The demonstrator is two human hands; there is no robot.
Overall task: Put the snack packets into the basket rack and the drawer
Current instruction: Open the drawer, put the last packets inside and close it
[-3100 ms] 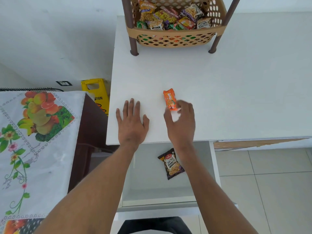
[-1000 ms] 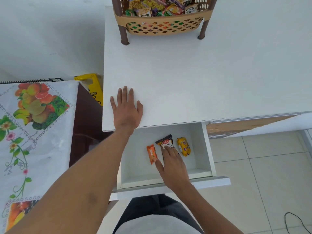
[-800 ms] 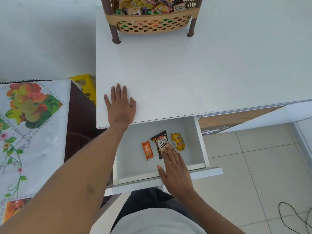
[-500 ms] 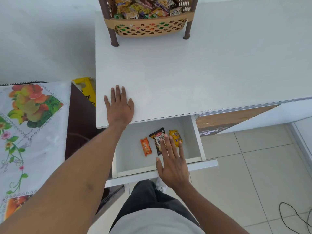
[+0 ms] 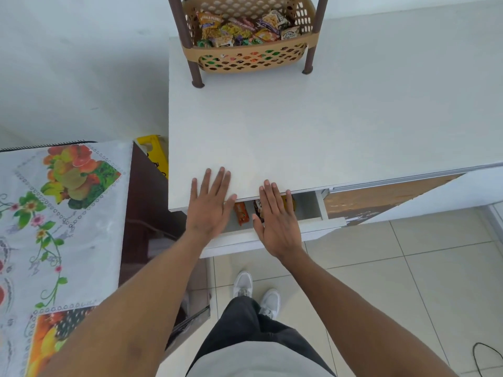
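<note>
The white drawer under the white table stands partly open. Inside it I see an orange packet; a dark peanuts packet and a yellow packet are mostly hidden behind my right hand. My right hand is flat with fingers apart over the drawer's front, holding nothing. My left hand lies flat and empty on the table's front edge. The tan basket rack with several snack packets stands at the back of the table.
A side table with a fruit-print cloth stands at the left. A yellow sign sits between it and the white table. My legs and white shoes are on the tiled floor. A black cable lies at the bottom right.
The drawer has slid inward and shows less of its inside. My right hand has moved back from the packets to the drawer's front. My left hand has stayed on the table edge.
</note>
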